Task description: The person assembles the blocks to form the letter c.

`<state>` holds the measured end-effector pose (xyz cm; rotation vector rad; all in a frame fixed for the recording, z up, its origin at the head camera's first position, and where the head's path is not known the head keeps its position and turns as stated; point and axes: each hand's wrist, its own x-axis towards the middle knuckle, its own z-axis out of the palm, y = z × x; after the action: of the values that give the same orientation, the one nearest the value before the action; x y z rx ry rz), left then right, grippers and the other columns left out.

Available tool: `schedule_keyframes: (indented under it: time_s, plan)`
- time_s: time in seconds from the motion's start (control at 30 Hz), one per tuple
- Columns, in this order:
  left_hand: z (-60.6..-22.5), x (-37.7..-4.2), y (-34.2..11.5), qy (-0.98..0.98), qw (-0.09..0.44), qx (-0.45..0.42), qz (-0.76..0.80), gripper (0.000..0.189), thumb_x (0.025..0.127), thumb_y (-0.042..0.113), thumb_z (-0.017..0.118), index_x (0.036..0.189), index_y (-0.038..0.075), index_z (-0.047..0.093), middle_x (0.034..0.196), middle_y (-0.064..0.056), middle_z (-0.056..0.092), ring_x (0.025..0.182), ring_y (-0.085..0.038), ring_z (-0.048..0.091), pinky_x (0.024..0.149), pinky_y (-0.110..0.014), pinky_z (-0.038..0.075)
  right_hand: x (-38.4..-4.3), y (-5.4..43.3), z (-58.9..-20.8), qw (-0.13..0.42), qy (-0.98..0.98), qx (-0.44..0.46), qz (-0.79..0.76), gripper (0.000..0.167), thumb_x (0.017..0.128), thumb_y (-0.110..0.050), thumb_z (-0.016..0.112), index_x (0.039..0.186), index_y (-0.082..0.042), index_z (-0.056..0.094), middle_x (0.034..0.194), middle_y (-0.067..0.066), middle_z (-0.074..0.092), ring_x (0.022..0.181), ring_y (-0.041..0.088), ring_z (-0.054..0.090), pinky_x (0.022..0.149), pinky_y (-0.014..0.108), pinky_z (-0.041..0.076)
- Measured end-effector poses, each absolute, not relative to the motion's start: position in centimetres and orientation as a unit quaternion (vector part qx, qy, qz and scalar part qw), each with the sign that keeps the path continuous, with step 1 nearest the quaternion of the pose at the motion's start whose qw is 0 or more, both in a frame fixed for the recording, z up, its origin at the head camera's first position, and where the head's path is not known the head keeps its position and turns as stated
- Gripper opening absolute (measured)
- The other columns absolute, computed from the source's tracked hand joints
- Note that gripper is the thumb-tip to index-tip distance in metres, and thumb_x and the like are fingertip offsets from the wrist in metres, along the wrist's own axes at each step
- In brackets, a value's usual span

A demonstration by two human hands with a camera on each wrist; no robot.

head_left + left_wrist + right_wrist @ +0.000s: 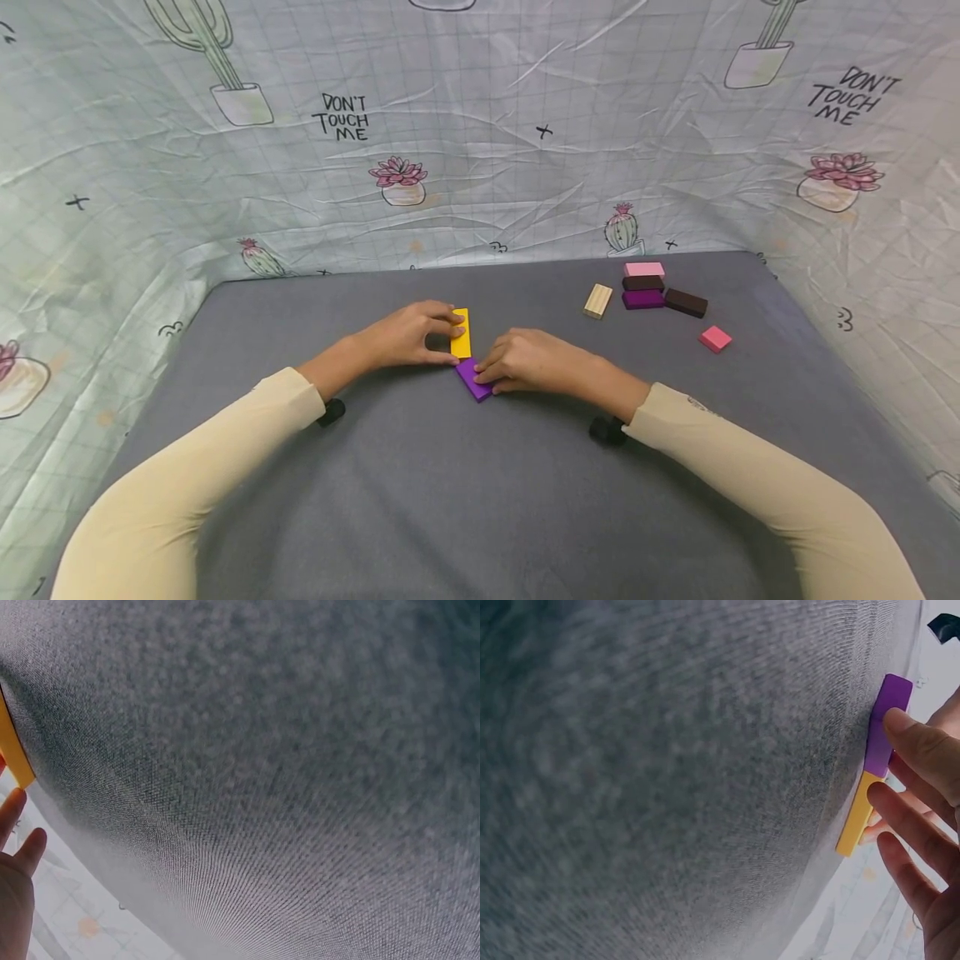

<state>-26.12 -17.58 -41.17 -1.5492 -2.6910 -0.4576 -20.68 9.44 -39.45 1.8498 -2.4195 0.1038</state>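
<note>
While the left grip (412, 335) holds the yellow block (462, 346), fingers bent over it and thumb at its near end, the violet block (470, 382) sits just beside that end, pinched by the right grip (532, 360). Beyond the right grip, rightward on the counter (450, 500), lie a wooden block (597, 301), clustered pink (644, 269), brown (642, 283) and plum (642, 299) blocks, another brown block (686, 303), and a coral block (716, 338).

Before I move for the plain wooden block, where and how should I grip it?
Probably pinch the wooden block across the middle of its two long sides, coming down from above and the near side. It seems to lie flat, longer than wide, pointing mostly away, and a gap separates it from the dark purple block on its right.
</note>
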Motion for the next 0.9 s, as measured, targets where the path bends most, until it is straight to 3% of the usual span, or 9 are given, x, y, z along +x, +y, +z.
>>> schedule_keyframes:
  time_s: [0.27,0.9]
  plan:
    - [-41.2,-26.1,-18.0,-0.841,0.034,-0.517,-0.155,0.045,0.083,0.038,0.085,0.115,0.006,0.078,0.12,-0.011,0.071,0.116,-0.03,0.061,0.104,-0.048,0.047,-20.5,9.0,-39.4,0.04,-0.792,0.607,0.046,0.031,0.091,-0.024,0.079,0.121,-0.015,0.077,0.118,0.0,0.074,0.109,0.017,0.068,0.092,0.035,0.054]
    - [-41.4,-26.1,-18.3,-0.867,0.038,-0.483,-0.117,0.051,0.083,0.046,0.083,0.121,0.014,0.077,0.126,-0.002,0.071,0.12,-0.026,0.059,0.108,-0.051,0.041,-20.2,8.2,-39.5,0.025,-0.798,0.598,0.077,0.029,0.09,-0.022,0.08,0.116,-0.01,0.078,0.112,0.002,0.075,0.103,0.018,0.069,0.091,0.035,0.056]
